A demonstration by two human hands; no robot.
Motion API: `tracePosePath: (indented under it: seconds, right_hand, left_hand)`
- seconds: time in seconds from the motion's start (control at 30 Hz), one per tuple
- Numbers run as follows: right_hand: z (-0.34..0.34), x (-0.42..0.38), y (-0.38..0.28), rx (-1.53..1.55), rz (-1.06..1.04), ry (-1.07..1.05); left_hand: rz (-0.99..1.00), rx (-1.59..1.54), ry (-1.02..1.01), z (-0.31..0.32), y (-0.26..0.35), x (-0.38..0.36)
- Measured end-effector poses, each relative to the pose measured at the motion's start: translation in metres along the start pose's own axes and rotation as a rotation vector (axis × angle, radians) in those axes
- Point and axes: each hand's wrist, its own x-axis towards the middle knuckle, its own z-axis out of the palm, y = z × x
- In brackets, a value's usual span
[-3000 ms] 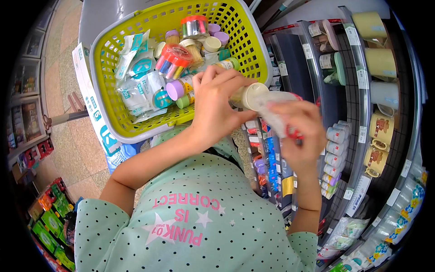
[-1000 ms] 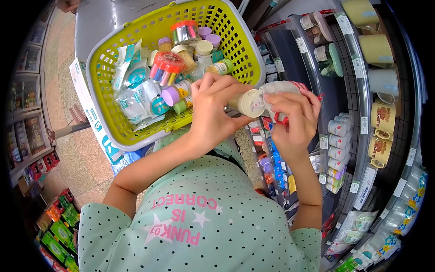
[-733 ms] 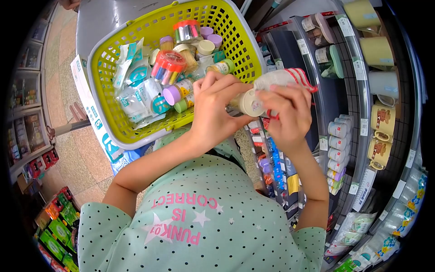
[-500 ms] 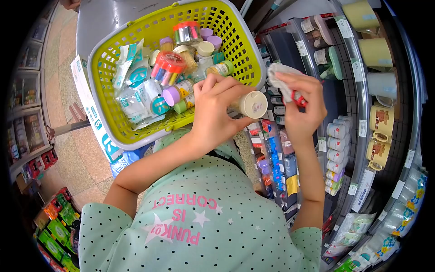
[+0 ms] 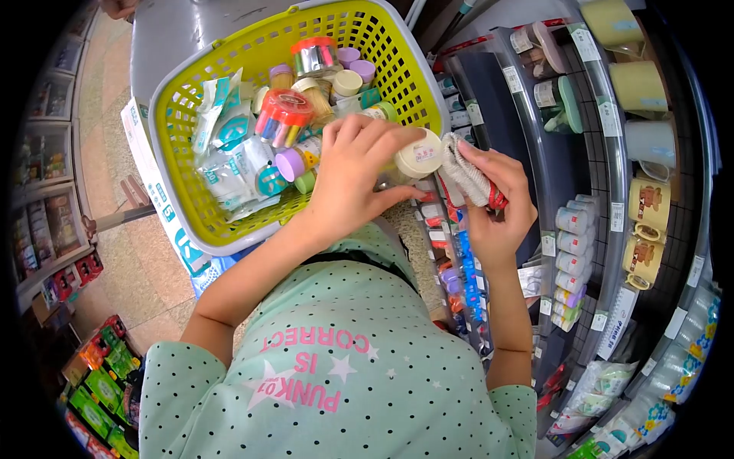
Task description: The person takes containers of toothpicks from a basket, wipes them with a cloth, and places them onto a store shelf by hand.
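My left hand (image 5: pixel 353 172) is wrapped round a clear jar with a cream lid (image 5: pixel 420 154), its lid tilted toward me; the fingers hide much of its body. In my right hand (image 5: pixel 501 203) is a bunched white cloth with red edging (image 5: pixel 468 174), pressed up close to the side of the lid. Just beyond my left hand sits a yellow-green basket (image 5: pixel 183 99) with a grey rim. Inside it lie a red-lidded jar of coloured sticks (image 5: pixel 284 115), a purple-lidded container (image 5: pixel 290 164), white and teal packets (image 5: pixel 241 180) and several toothpick jars (image 5: pixel 315 96).
Shelves on the right hold yellow mugs (image 5: pixel 648 203), white bottles (image 5: pixel 572 241) and a green-lidded container (image 5: pixel 567 105). Under the basket's left side stands a white box (image 5: pixel 157 168). Green and red packages (image 5: pixel 103 390) are at the lower left, beside the tiled floor (image 5: pixel 138 268).
My right hand has moved left and down, bringing the cloth to the jar's lid. My left hand has shifted slightly left and turned the jar, which sits a little higher.
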Motion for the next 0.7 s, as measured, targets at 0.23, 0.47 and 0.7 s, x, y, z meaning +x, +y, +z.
tracePosePath:
  seconds: [0.23,0.47,0.7]
  right_hand:
    - [0.003,-0.002,0.000,0.058,0.046,0.021]
    - [0.006,-0.010,0.003,0.093,0.119,-0.004]
    - [0.006,-0.017,0.006,0.096,0.183,0.002]
  left_hand:
    - [0.025,0.090,-0.030,0.008,0.000,-0.013]
    - [0.097,0.179,0.130,0.024,-0.004,-0.016]
    - [0.088,0.151,0.139,0.019,-0.002,-0.014]
